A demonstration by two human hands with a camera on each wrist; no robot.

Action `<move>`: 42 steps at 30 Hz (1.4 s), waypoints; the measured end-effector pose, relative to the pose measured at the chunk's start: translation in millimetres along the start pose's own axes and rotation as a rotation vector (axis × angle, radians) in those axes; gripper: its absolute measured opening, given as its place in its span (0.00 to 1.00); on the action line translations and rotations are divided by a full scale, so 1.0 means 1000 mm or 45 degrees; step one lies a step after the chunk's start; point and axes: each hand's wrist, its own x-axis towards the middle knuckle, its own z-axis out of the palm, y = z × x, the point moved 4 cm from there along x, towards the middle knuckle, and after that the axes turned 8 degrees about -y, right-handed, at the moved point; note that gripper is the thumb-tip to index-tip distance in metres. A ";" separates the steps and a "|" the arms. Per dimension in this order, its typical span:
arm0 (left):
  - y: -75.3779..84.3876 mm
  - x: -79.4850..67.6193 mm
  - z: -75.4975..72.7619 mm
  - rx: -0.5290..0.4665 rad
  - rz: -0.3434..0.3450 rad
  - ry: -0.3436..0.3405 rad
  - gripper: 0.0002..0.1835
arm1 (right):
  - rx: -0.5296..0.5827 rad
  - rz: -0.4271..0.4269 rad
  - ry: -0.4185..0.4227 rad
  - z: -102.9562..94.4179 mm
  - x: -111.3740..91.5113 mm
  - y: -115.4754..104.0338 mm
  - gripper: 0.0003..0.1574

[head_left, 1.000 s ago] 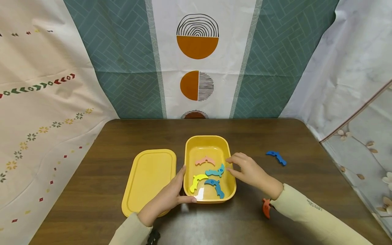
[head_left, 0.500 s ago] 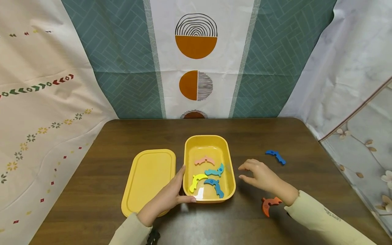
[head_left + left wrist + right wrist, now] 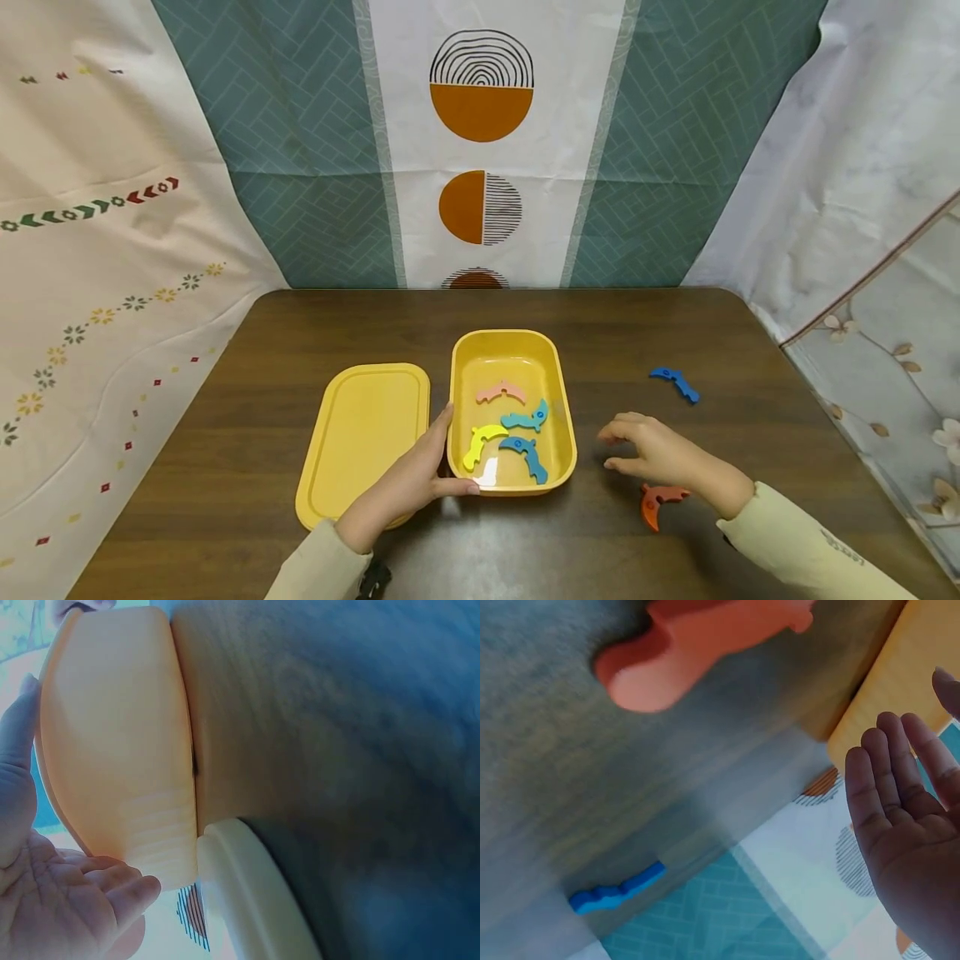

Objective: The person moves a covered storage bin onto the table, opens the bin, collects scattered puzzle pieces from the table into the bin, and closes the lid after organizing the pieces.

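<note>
My left hand rests against the near left corner of a yellow plastic box, thumb along the front and straight fingers along the left side. Inside the box lie curved knife-shaped plastic toys: a pink one, a teal one, a yellow one and a blue one. To the right, my right hand holds nothing, its fingers loosely bent above the table. Just below it lies an orange knife-shaped toy, large in the right wrist view. A darker blue toy lies farther back.
A flat yellow lid lies left of the box, partly under my left forearm. The brown table ends at the back against a patterned curtain. Light cloth hangs along both sides.
My right hand has drawn back from the box's right rim, rightward and toward me, near the orange toy, which shows more fully. My left hand and the box have stayed put.
</note>
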 end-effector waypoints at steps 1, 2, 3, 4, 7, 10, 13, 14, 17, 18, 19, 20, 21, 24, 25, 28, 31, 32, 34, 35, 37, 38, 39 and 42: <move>0.000 0.000 0.000 0.002 -0.003 0.001 0.63 | 0.004 -0.001 -0.005 0.001 -0.001 0.000 0.16; 0.000 0.000 0.000 0.002 -0.007 0.001 0.63 | 0.007 0.000 -0.012 0.001 -0.002 0.001 0.16; 0.000 0.000 0.000 -0.001 -0.009 0.001 0.63 | 0.009 0.001 -0.019 0.001 -0.003 0.001 0.16; 0.000 0.000 0.000 -0.001 -0.010 0.001 0.62 | 0.011 0.000 -0.025 0.001 -0.004 0.002 0.17; 0.000 0.000 0.000 -0.003 -0.008 0.000 0.62 | 0.023 0.017 -0.063 0.000 -0.008 0.006 0.18; 0.000 0.000 0.000 -0.005 -0.005 0.000 0.62 | 0.030 0.028 -0.099 0.001 -0.013 0.010 0.19; 0.000 0.000 0.000 -0.013 0.001 0.003 0.62 | 0.043 0.017 -0.130 0.002 -0.017 0.013 0.17; 0.000 0.000 0.000 -0.016 0.002 0.003 0.62 | 0.046 0.011 -0.136 0.003 -0.019 0.014 0.16; 0.000 0.000 0.000 -0.016 0.006 0.001 0.63 | 0.071 -0.006 -0.163 0.004 -0.024 0.015 0.13; 0.000 0.000 0.000 -0.013 0.005 -0.001 0.63 | 0.086 -0.008 -0.177 0.005 -0.025 0.016 0.13; 0.000 0.000 0.000 -0.011 0.005 -0.002 0.63 | 0.102 -0.008 -0.193 0.006 -0.027 0.016 0.12; 0.000 0.000 0.000 -0.009 0.004 -0.003 0.63 | 0.109 -0.007 -0.208 0.007 -0.028 0.017 0.13; 0.000 0.000 -0.001 -0.009 0.003 -0.002 0.63 | 0.123 0.000 -0.226 0.008 -0.029 0.018 0.13; 0.000 0.000 -0.001 -0.013 0.000 0.000 0.63 | 0.177 0.027 -0.280 0.012 -0.032 0.019 0.15; 0.000 0.000 -0.001 -0.014 0.000 -0.001 0.63 | 0.186 0.031 -0.291 0.013 -0.032 0.019 0.15; -0.001 0.000 0.000 -0.014 -0.001 -0.003 0.63 | 0.227 0.047 -0.320 0.016 -0.034 0.019 0.16; -0.001 0.000 0.000 -0.013 -0.007 -0.004 0.63 | 0.230 0.033 -0.325 0.018 -0.036 0.019 0.18; -0.001 0.001 0.000 -0.014 -0.008 -0.003 0.63 | 0.230 0.031 -0.326 0.019 -0.037 0.019 0.18; -0.001 0.001 0.000 -0.013 -0.010 -0.003 0.63 | 0.220 0.021 -0.325 0.019 -0.038 0.019 0.18; -0.001 0.001 0.000 -0.014 -0.010 -0.003 0.63 | 0.212 0.014 -0.325 0.019 -0.038 0.020 0.19; 0.000 0.001 0.000 -0.011 -0.009 -0.002 0.63 | 0.195 0.022 -0.328 0.019 -0.040 0.021 0.19; 0.000 0.001 0.000 -0.008 -0.010 -0.003 0.63 | 0.184 0.024 -0.329 0.019 -0.040 0.021 0.19; 0.000 0.000 0.000 -0.005 -0.012 -0.003 0.63 | 0.175 0.029 -0.329 0.019 -0.040 0.022 0.20; 0.000 0.000 0.000 -0.004 -0.017 -0.002 0.62 | 0.130 0.019 -0.316 0.019 -0.041 0.022 0.20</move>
